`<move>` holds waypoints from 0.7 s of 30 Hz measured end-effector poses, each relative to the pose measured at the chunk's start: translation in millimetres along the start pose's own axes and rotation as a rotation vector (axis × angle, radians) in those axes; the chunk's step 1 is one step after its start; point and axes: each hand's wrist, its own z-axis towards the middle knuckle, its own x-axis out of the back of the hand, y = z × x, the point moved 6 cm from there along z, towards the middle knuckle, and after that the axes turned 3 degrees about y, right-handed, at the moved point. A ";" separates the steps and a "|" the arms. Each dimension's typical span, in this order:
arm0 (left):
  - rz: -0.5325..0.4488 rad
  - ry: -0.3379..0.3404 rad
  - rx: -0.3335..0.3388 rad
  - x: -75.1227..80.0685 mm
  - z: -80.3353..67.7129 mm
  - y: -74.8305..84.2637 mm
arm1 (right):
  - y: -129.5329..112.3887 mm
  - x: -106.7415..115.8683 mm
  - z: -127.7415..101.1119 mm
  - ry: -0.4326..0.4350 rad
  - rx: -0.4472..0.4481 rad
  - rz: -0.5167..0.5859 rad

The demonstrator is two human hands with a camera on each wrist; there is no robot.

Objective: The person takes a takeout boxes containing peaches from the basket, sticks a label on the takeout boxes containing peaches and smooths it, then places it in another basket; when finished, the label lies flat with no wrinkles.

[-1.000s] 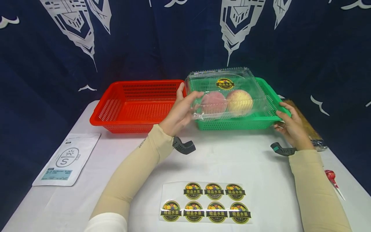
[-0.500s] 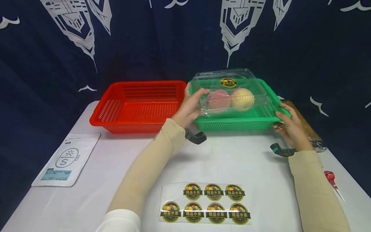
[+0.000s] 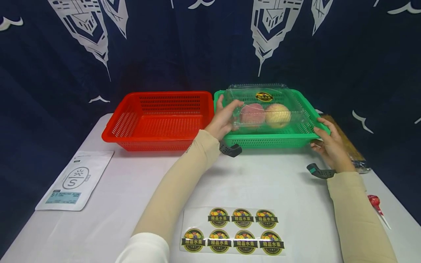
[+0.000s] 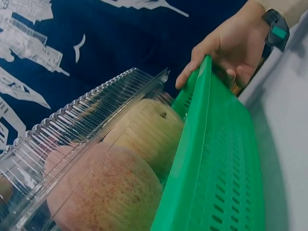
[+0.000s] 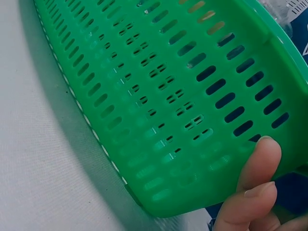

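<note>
A clear plastic clamshell box (image 3: 263,106) with a round fruit sticker on its lid holds two peaches (image 3: 264,114) and sits low inside the green basket (image 3: 269,140). My left hand (image 3: 223,118) grips the box's left end, thumb on the lid. My right hand (image 3: 330,144) holds the basket's front right corner, thumb on the rim. In the left wrist view the peaches (image 4: 110,187) lie in the box (image 4: 82,120) behind the green basket wall (image 4: 211,178), with the right hand (image 4: 226,45) beyond. The right wrist view shows the basket's slotted wall (image 5: 173,96) and my fingertips (image 5: 255,183).
An empty red basket (image 3: 158,118) stands left of the green one. A sheet of round fruit stickers (image 3: 233,230) lies at the table's front. A white pouch (image 3: 74,180) lies at the left, a red lollipop (image 3: 376,202) and a dark packet (image 3: 348,146) at the right.
My left hand has lowered the clamshell box to the right and down into the green basket. The right hand has stayed on the basket's corner.
</note>
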 end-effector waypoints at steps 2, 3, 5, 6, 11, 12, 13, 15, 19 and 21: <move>0.002 0.014 0.006 0.6 3.8 -0.3 | 0.3 0.3 -0.1 -0.001 0.003 -0.002; 0.000 0.020 0.010 0.9 5.7 -0.8 | 0.4 0.4 -0.2 -0.001 0.004 -0.002; -0.001 0.029 0.021 1.1 8.9 -2.1 | 0.8 0.4 -0.1 -0.002 0.004 0.001; 0.003 0.033 0.024 1.2 10.3 -2.9 | 1.1 0.5 -0.1 -0.002 0.003 0.002; 0.039 0.027 0.036 0.0 14.6 -8.0 | 1.9 0.8 -0.5 -0.003 0.005 -0.001; 0.049 0.026 0.035 -0.1 14.8 -9.0 | 1.9 0.7 -0.6 -0.003 0.006 -0.004; 0.057 0.026 0.035 -0.2 14.8 -10.1 | 1.9 0.7 -0.5 -0.003 0.008 -0.008; 0.069 0.028 0.031 -0.4 14.6 -12.3 | 1.9 0.7 -0.3 -0.001 0.012 -0.012; 0.095 0.045 0.021 -0.3 14.7 -17.3 | 1.9 0.6 0.4 -0.004 0.017 -0.005; 0.112 0.059 0.013 0.2 15.4 -19.0 | 1.9 0.7 0.7 -0.008 0.019 0.001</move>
